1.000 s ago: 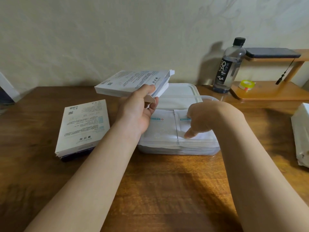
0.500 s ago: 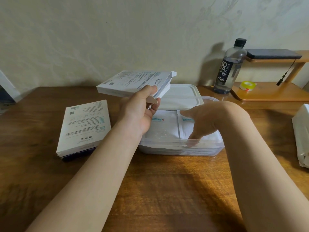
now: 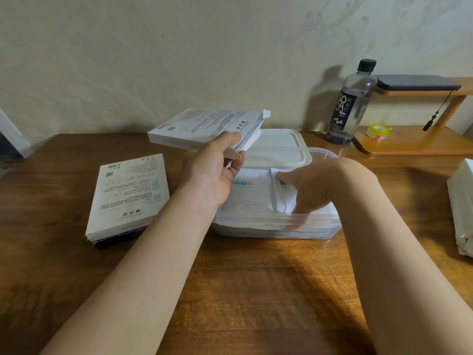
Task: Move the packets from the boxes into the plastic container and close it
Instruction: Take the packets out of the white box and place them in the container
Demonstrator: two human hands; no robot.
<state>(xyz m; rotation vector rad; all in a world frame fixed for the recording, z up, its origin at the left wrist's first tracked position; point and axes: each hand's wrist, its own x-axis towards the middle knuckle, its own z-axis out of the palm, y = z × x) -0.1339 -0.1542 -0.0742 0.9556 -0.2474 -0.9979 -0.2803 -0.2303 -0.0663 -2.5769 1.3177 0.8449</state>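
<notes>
My left hand (image 3: 217, 172) holds a flat white box (image 3: 204, 129) in the air over the back left corner of the clear plastic container (image 3: 320, 230); the box's end flap hangs open. White packets (image 3: 250, 198) lie flat inside the container. My right hand (image 3: 307, 190) is down in the container's right half, fingers spread and pressing on the packets. The container's white lid (image 3: 279, 149) lies on the table just behind it. A second white box (image 3: 128, 193) rests on the table to the left.
A dark-labelled water bottle (image 3: 350, 103) stands at the back right next to a low wooden shelf (image 3: 409, 144) with a roll of tape (image 3: 378, 130) and a dark flat object (image 3: 417, 82). A white wrapped parcel (image 3: 463, 208) lies at the right edge.
My right hand has spread its fingers and pushed lower into the container, flattening the packets on the right. The left hand still holds the box up, almost unmoved.
</notes>
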